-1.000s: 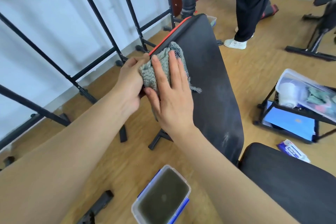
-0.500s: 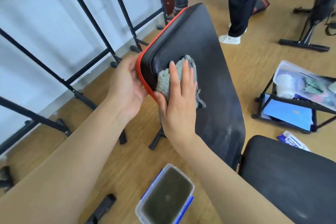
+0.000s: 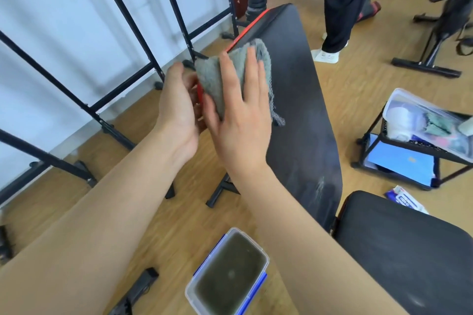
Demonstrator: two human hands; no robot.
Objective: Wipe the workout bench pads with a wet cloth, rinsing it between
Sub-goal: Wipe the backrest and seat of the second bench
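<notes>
The black back pad [image 3: 304, 100] with a red edge slopes up in the middle of the view. A grey cloth [image 3: 212, 77] lies over its left edge. My right hand [image 3: 240, 112] presses the cloth against the pad with straight fingers. My left hand [image 3: 176, 107] cups the pad's red left edge from the outside, next to the cloth. The black seat pad [image 3: 409, 248] is at the lower right. A clear box of murky water [image 3: 227, 273] with blue clips sits on the floor below my arms.
Black metal frames [image 3: 107, 102] stand along the white wall at the left. A person in black trousers [image 3: 343, 0] stands at the back. A black rack with a clear tub [image 3: 430, 123] is at the right. A white packet [image 3: 407, 199] lies on the wooden floor.
My right hand has slid the cloth from the pad's face back up over its left edge. My left hand has shifted along the red edge.
</notes>
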